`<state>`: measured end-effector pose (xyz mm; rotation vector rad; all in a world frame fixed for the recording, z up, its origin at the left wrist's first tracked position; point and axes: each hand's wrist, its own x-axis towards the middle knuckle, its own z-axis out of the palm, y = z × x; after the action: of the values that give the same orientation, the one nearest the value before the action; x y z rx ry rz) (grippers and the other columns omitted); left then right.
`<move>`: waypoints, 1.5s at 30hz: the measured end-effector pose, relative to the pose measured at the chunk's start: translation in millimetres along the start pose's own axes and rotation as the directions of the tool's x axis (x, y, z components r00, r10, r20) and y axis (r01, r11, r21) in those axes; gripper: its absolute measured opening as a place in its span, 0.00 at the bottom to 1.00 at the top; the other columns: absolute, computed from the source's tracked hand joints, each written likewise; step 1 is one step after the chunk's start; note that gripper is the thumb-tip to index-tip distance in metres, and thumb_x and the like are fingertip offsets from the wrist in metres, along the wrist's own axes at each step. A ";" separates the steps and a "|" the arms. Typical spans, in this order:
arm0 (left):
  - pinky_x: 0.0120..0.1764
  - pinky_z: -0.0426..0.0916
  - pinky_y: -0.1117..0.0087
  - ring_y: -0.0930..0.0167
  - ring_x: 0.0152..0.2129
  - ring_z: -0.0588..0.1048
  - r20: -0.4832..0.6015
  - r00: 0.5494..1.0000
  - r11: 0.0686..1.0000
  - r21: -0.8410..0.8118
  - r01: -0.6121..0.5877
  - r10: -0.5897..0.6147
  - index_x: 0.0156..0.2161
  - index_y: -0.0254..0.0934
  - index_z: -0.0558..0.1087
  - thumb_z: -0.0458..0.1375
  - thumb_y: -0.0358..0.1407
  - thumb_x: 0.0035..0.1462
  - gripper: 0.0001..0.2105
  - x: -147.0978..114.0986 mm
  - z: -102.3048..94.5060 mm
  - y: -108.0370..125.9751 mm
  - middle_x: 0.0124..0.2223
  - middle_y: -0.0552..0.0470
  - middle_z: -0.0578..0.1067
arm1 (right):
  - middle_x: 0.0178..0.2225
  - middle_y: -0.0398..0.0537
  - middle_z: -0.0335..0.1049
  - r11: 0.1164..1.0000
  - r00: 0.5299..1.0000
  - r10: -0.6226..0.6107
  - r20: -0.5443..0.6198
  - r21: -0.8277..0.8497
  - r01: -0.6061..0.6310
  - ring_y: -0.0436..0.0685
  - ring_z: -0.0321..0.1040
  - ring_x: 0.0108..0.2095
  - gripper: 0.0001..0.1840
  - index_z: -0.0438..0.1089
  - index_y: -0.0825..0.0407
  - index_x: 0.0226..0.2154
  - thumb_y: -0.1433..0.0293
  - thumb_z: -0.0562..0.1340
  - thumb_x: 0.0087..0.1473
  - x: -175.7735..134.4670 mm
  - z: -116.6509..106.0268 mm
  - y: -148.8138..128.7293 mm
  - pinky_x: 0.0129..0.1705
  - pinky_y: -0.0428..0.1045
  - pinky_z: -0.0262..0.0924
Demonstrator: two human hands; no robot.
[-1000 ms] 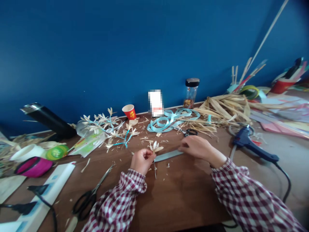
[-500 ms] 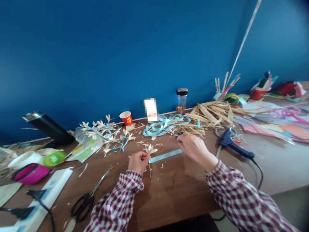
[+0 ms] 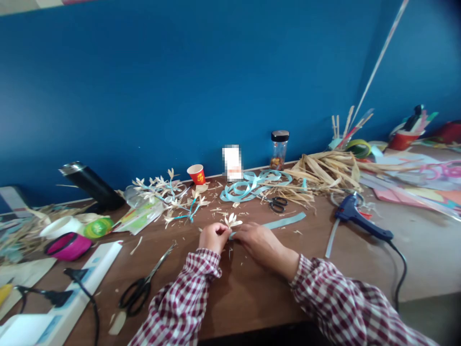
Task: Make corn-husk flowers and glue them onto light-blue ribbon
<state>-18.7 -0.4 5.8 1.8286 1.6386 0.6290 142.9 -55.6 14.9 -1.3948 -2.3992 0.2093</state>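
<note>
My left hand (image 3: 213,238) pinches a small cream flower (image 3: 233,220) that looks made of dried husk, its petals showing above the fingertips. Right beside it, my right hand (image 3: 260,244) has its fingers closed on a strip of light-blue ribbon (image 3: 284,222) at the flower's base. The strip's far end trails over the table to the right. The exact grip is partly hidden by the fingers. Beyond my right hand lie small dark-handled scissors (image 3: 278,204) and a loose coil of blue ribbon (image 3: 237,191).
Finished flower sprigs (image 3: 190,211), a red paper cup (image 3: 196,174) and a jar (image 3: 279,151) stand behind. Dried husks (image 3: 324,168) and a blue glue gun (image 3: 360,218) lie right. Larger scissors (image 3: 139,290), a power strip (image 3: 90,274) and a black flask (image 3: 93,187) are left.
My right hand has left the small scissors and come toward me and left, onto the ribbon beside my left hand. The left hand keeps the flower. The view has turned slightly left.
</note>
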 end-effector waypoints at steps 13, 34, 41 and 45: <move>0.18 0.63 0.75 0.74 0.14 0.71 0.086 0.983 0.986 0.013 0.164 -0.164 0.36 0.36 0.67 0.61 0.34 0.44 0.12 12.7 2.0 -0.8 0.20 0.58 0.71 | 0.38 0.51 0.67 0.996 0.998 -0.036 0.053 -0.081 0.040 0.55 0.61 0.38 0.11 0.69 0.53 0.37 0.74 0.52 0.58 -3.2 -0.7 -2.2 0.42 0.48 0.57; 0.20 0.68 0.74 0.72 0.17 0.74 0.079 0.987 0.988 -0.057 0.141 -0.136 0.28 0.35 0.71 0.54 0.34 0.53 0.07 0.7 -0.4 9.4 0.20 0.53 0.72 | 0.38 0.52 0.69 0.996 0.999 -0.035 0.010 -0.078 0.035 0.55 0.62 0.38 0.11 0.72 0.53 0.35 0.74 0.54 0.56 -6.3 1.2 -1.6 0.42 0.48 0.58; 0.43 0.66 0.69 0.69 0.39 0.74 -0.066 0.970 0.961 0.169 -0.219 0.232 0.40 0.39 0.74 0.49 0.31 0.56 0.11 -25.2 -16.8 -13.5 0.41 0.49 0.75 | 0.37 0.52 0.69 0.995 0.998 -0.057 -0.001 -0.083 0.057 0.55 0.62 0.37 0.11 0.72 0.53 0.35 0.74 0.54 0.56 -5.7 3.3 0.8 0.43 0.49 0.58; 0.42 0.66 0.69 0.69 0.40 0.71 0.033 0.876 0.775 0.451 -0.443 0.481 0.46 0.43 0.72 0.47 0.27 0.57 0.17 -32.5 -18.9 -17.6 0.45 0.52 0.74 | 0.36 0.53 0.69 0.993 0.998 -0.051 0.025 -0.104 0.054 0.56 0.63 0.40 0.11 0.71 0.54 0.36 0.76 0.54 0.55 -4.4 3.9 1.0 0.45 0.49 0.57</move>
<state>-48.5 -29.3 8.2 2.6281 1.4657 0.5646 144.3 -58.7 10.0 -1.3791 -2.4945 0.0873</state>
